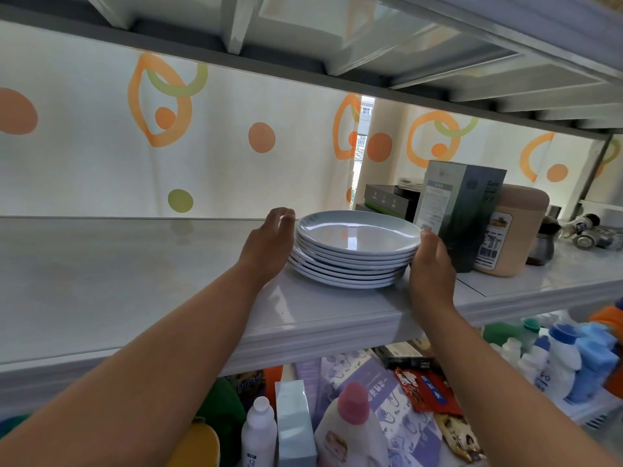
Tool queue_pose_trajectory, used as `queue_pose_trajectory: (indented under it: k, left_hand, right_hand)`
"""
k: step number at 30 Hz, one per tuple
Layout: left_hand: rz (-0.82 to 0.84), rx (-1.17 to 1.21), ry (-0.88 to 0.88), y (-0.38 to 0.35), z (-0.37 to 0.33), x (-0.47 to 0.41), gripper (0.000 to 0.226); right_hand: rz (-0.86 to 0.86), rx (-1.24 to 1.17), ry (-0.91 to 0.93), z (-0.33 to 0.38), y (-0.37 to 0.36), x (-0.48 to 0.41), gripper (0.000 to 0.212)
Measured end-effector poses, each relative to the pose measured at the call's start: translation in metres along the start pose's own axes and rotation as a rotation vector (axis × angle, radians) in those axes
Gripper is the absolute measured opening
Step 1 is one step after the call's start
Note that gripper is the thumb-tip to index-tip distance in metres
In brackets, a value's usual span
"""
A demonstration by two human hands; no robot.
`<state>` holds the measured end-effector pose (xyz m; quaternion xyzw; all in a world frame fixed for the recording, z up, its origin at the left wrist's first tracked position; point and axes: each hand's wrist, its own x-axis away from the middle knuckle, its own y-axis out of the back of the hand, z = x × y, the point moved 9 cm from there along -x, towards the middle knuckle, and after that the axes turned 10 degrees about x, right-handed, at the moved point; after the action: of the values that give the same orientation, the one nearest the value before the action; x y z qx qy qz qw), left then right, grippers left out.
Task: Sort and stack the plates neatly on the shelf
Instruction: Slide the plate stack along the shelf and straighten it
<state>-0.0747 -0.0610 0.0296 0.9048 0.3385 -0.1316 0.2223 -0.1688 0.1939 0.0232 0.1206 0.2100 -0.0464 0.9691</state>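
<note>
A stack of several pale blue plates stands on the white shelf, right of centre. The lower plates sit slightly offset to the left of the upper ones. My left hand rests flat against the stack's left side, fingers together and curved at the rim. My right hand presses against the stack's right side, thumb up near the top plate's rim. Both palms face the plates; neither hand lifts the stack off the shelf.
Just right of the plates stand a dark green box and a tan jar, with small dark boxes behind. A patterned curtain backs the shelf. Bottles and packets fill the level below.
</note>
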Motion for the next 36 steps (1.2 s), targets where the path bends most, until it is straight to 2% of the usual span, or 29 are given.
queue_pose_trajectory:
  k: [3, 7, 10, 12, 15, 19, 23, 25, 31, 33, 36]
  left_hand:
    - [-0.014, 0.146, 0.052, 0.000, 0.001, 0.001, 0.045]
    - [0.028, 0.306, 0.123, -0.007, 0.003, 0.002, 0.056]
    - [0.108, 0.444, 0.219, -0.022, 0.013, 0.001, 0.085]
    - [0.090, 0.490, 0.227, -0.025, 0.026, -0.009, 0.097]
    - [0.061, 0.488, 0.220, -0.019, 0.024, -0.007, 0.084]
    - [0.103, 0.421, 0.175, -0.020, 0.008, 0.005, 0.051]
    - [0.023, 0.401, 0.125, -0.014, 0.009, -0.004, 0.055]
    - [0.027, 0.393, 0.109, -0.016, 0.007, -0.006, 0.061]
    - [0.162, 0.411, 0.132, -0.027, 0.010, -0.005, 0.075]
    - [0.159, 0.452, 0.141, -0.028, 0.010, -0.005, 0.070]
    - [0.055, 0.495, 0.148, -0.024, 0.011, -0.006, 0.058]
  right_hand:
    - [-0.006, 0.011, 0.043, 0.002, -0.001, 0.000, 0.055]
    - [0.049, -0.101, -0.056, -0.007, -0.006, -0.002, 0.051]
    - [0.108, -0.118, -0.094, -0.008, -0.009, -0.002, 0.046]
    - [0.160, -0.089, -0.082, -0.009, -0.012, -0.003, 0.041]
    - [0.201, -0.084, -0.073, -0.012, -0.015, -0.006, 0.039]
    - [0.160, -0.121, -0.130, -0.017, -0.013, -0.008, 0.039]
    - [0.209, -0.236, -0.283, -0.021, -0.025, -0.012, 0.044]
    - [0.248, -0.298, -0.356, -0.022, -0.036, -0.011, 0.038]
    - [0.351, -0.263, -0.311, -0.020, -0.049, -0.009, 0.034]
    - [0.324, -0.266, -0.293, -0.020, -0.048, -0.012, 0.039]
    - [0.162, -0.256, -0.246, -0.018, -0.035, -0.016, 0.044]
